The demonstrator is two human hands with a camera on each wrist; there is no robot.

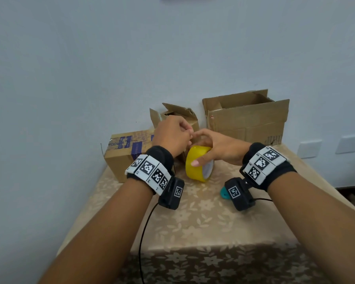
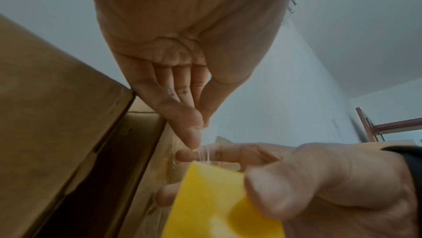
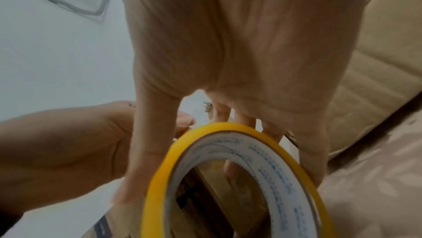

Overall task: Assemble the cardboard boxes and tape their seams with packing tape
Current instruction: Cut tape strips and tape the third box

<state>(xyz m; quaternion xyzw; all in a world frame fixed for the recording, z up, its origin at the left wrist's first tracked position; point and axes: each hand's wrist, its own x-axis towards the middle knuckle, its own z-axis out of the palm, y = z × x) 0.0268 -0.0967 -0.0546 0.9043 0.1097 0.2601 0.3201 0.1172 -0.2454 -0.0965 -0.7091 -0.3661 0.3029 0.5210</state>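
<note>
A yellow roll of packing tape [image 1: 198, 166] stands on edge on the table, and my right hand [image 1: 211, 147] grips it from above, thumb on the near face and fingers over the far side. In the right wrist view the tape roll [image 3: 239, 184] shows its white core. My left hand [image 1: 186, 136] meets the right just above the roll. In the left wrist view its thumb and fingers [image 2: 194, 130] pinch a thin strand of tape end [image 2: 205, 151] rising from the tape roll [image 2: 212, 202]. A small open cardboard box [image 1: 178, 114] stands right behind the hands.
A shut, taped box [image 1: 123, 154] lies at the left rear, close to the left wrist. A larger open box [image 1: 248, 119] stands at the right rear against the wall. A teal object [image 1: 223, 193] lies under my right wrist. The patterned tablecloth [image 1: 203, 222] covers the table.
</note>
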